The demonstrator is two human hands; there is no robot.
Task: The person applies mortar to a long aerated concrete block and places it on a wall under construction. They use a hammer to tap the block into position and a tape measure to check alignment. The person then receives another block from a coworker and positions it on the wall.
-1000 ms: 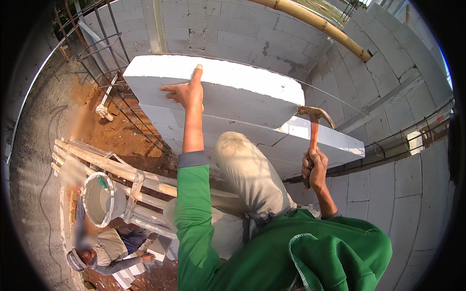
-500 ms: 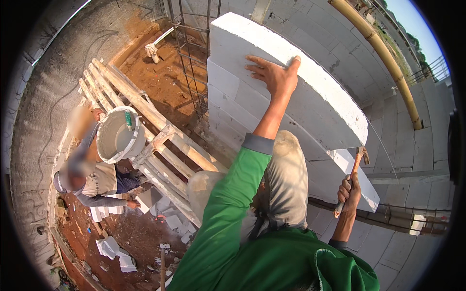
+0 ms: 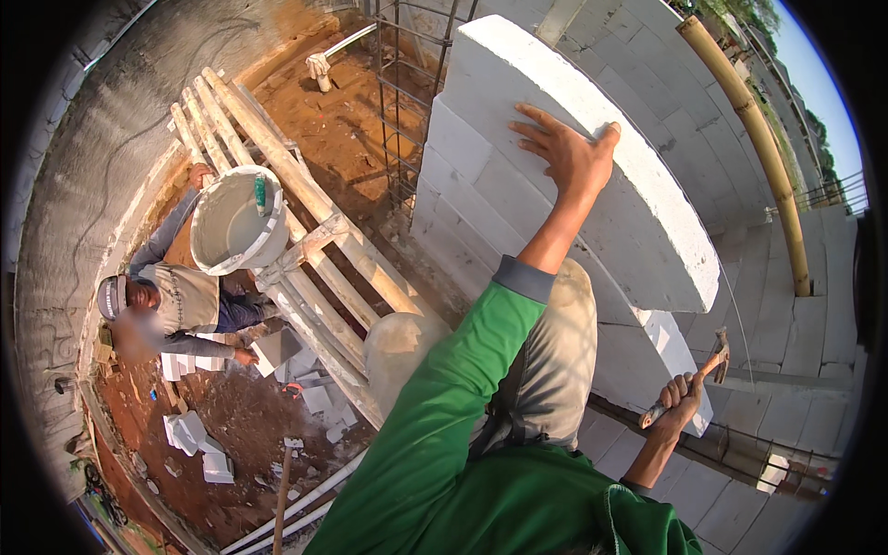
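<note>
A large white lightweight concrete block lies on top of a wall of similar blocks in front of me. My left hand presses on the block's near face, fingers spread and thumb over its top edge. On the right, my right hand is wrapped round the wooden handle of a claw hammer. The hammer's head is in the air, apart from the right end of the block. A thin line runs past that end.
To my left is a bamboo scaffold carrying a mortar bucket with a green-handled tool. Below, a co-worker touches a block amid broken pieces. A rebar cage stands beyond the wall's left end; a bamboo pole leans at right.
The hammer has moved away from the block's right end, its head now lower. My left hand stays on the block. The whole view has shifted slightly, and the co-worker's head has turned.
</note>
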